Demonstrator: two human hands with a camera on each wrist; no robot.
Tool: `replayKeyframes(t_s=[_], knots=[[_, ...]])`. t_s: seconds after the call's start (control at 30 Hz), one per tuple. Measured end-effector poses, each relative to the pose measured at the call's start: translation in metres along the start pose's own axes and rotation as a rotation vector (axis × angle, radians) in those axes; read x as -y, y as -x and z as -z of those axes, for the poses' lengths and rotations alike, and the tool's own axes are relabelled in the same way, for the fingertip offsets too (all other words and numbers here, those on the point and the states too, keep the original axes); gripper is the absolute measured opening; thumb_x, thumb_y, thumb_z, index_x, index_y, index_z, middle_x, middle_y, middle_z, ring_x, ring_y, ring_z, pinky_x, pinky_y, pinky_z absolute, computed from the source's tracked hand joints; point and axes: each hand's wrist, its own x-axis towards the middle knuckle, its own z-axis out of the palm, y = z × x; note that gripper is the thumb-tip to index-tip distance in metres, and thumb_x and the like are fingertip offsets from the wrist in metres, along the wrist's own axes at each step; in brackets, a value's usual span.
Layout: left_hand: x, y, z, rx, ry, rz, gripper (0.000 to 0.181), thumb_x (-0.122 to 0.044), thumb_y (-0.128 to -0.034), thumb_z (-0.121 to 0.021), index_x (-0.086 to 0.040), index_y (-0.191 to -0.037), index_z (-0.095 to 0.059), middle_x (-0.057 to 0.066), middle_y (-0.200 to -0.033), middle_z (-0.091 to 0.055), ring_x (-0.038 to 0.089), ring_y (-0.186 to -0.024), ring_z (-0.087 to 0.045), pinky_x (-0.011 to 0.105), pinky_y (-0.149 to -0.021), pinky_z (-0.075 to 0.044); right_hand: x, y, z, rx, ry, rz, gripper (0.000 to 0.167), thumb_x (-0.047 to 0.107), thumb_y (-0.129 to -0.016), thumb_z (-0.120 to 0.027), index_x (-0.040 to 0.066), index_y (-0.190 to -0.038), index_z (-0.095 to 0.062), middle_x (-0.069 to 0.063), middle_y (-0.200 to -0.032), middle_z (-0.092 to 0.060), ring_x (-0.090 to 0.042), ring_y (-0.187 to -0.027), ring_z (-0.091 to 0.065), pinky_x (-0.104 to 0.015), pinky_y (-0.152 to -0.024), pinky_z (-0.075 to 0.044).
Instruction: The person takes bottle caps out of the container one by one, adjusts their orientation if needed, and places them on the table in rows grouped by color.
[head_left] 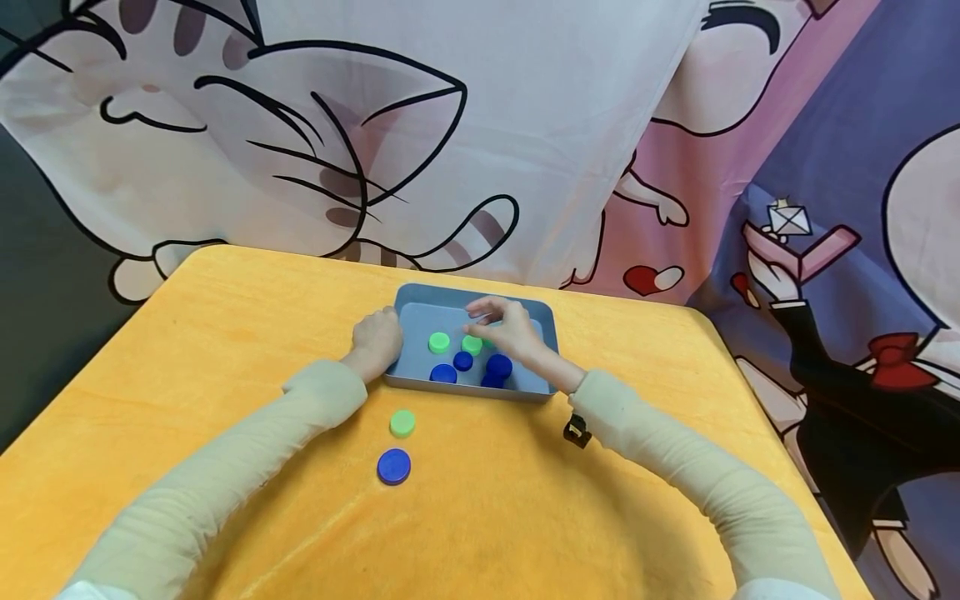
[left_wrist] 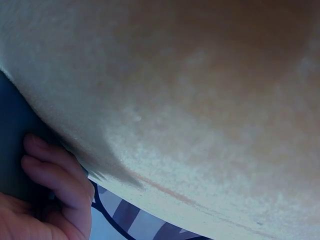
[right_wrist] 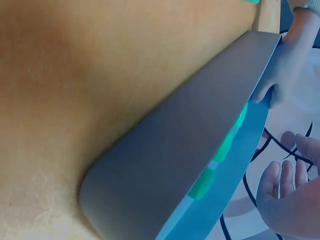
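Observation:
A blue-grey tray (head_left: 420, 321) lies on the yellow cloth. My left hand (head_left: 377, 340) grips its left wall; in the left wrist view that hand (left_wrist: 55, 200) has curled fingers against the tray's side. Over the tray's right half hovers my right hand (head_left: 513, 329), thumb and fingers apart, holding nothing visible; the right wrist view also shows this hand (right_wrist: 290, 200) with spread fingers. Inside are green discs (head_left: 438, 342), one partly hidden by the right hand, and several blue discs (head_left: 462, 361), two of them overlapping at the right (head_left: 498, 365).
On the cloth in front of the tray lie a green disc (head_left: 402, 423) and, nearer, a larger blue disc (head_left: 393, 466). A cartoon-printed curtain (head_left: 562, 125) hangs behind the table (head_left: 480, 517). A small black object (head_left: 577, 431) is at the right wrist.

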Motion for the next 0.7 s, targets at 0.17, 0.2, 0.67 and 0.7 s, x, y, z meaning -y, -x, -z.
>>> replayKeyframes(t_s=[0.17,0.2,0.67,0.7], knots=[[0.0,0.001,0.001,0.005,0.002,0.0,0.028,-0.013,-0.1013,-0.038,0.009,-0.109,-0.055,0.023,-0.09,-0.065,0.031,-0.081,-0.067,0.042,-0.068,-0.057,-0.006,-0.004,0.004,-0.022,0.032,-0.029,0.033,0.017,-0.085,-0.073,0.005,-0.115,-0.065,-0.017,-0.114,-0.067,-0.025,-0.097,-0.065,-0.028,-0.077,-0.053],[0.0,0.001,0.001,0.005,0.003,0.001,0.028,-0.013,-0.1013,-0.038,0.008,-0.109,-0.055,0.022,-0.089,-0.065,0.031,-0.08,-0.067,0.041,-0.068,-0.057,-0.008,-0.004,0.005,-0.025,0.032,-0.035,0.034,0.017,-0.085,-0.073,0.005,-0.115,-0.065,-0.017,-0.115,-0.067,-0.025,-0.097,-0.065,-0.029,-0.078,-0.053],[0.0,0.001,0.002,0.005,0.005,-0.001,0.028,-0.014,-0.1013,-0.039,0.008,-0.108,-0.055,0.022,-0.089,-0.065,0.031,-0.079,-0.068,0.041,-0.067,-0.057,-0.031,-0.015,0.014,-0.059,-0.004,-0.105,0.043,0.011,-0.086,-0.071,-0.004,-0.123,-0.057,-0.02,-0.122,-0.062,-0.031,-0.104,-0.061,-0.039,-0.091,-0.051],[0.0,0.001,0.002,0.007,0.005,-0.001,0.029,-0.014,-0.1013,-0.039,0.009,-0.108,-0.055,0.022,-0.089,-0.065,0.031,-0.079,-0.068,0.041,-0.067,-0.057,-0.033,-0.015,0.014,-0.062,0.001,-0.111,0.043,0.011,-0.086,-0.071,-0.004,-0.124,-0.056,-0.019,-0.122,-0.062,-0.031,-0.104,-0.061,-0.039,-0.091,-0.051]])
